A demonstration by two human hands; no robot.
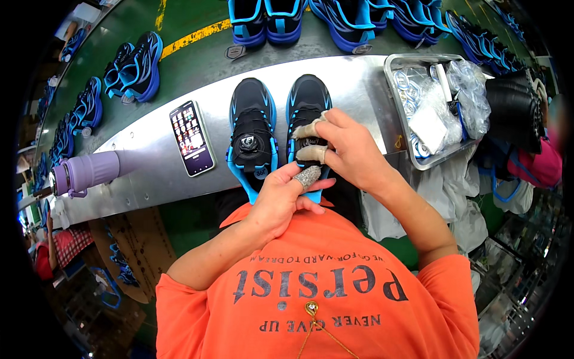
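Observation:
Two black sneakers with blue trim stand side by side on the metal bench, toes pointing away from me. On the left sneaker (250, 99), a round dial (248, 142) sits on the tongue. My right hand (356, 149), its fingertips covered with pale wraps, closes on the tongue area of the right sneaker (308, 96). At that shoe's heel opening is my left hand (278, 200), a grey wrap on one finger, its fingers gripping the collar. My fingers hide most of the right sneaker's tongue.
A phone (191, 137) lies on the bench (149, 182) left of the sneakers, with a purple bottle (92, 170) farther left. To the right, a metal tray (391, 81) holds round tags and plastic bags. More blue-black sneakers (140, 69) stand on the green surface beyond.

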